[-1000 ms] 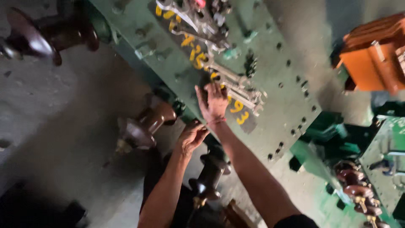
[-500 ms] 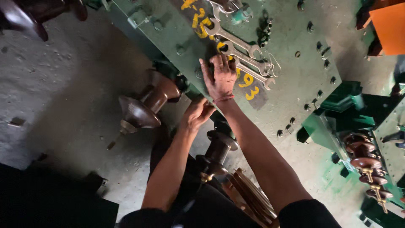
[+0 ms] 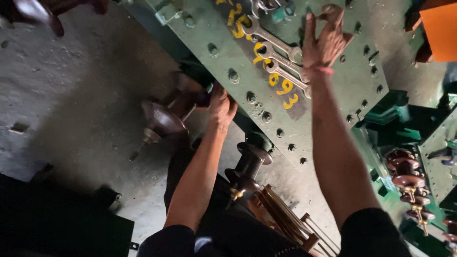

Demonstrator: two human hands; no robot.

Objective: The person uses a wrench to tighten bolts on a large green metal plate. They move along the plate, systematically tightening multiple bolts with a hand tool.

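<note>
The right hand (image 3: 323, 40) lies flat and spread on the green steel cover plate (image 3: 238, 62), fingers splayed and gripping nothing, its heel just beside the row of open-ended spanners (image 3: 278, 59) that lie on the plate. Half a second ago this hand rested lower down, over the yellow painted figures (image 3: 281, 88); now it has slid up past them, so the figures and the spanners' handles show clear beneath the wrist. No tool has been picked up in that move.

The left hand (image 3: 221, 107) is curled in at the plate's lower edge, beside the brown ribbed bushing (image 3: 164, 119) that juts out to the left. Its fingers disappear under the rim (whether they clamp a nut, a bolt end or only the edge, I cannot tell). It sits in much the same spot as in the earlier views, so the work under the rim appears to go on while the other hand braces higher up.

Around the hands, a line of bolt heads (image 3: 233, 75) runs along the plate's margin. A second dark bushing (image 3: 247, 169) stands out below the plate, near the person's knees, with a bundle of thin rods (image 3: 285, 214) beside it. Farther right, more brown insulators (image 3: 409, 183) sit on another green body, and an orange box (image 3: 440, 28) shows at the top corner. The concrete floor (image 3: 71, 95) lies well below.
</note>
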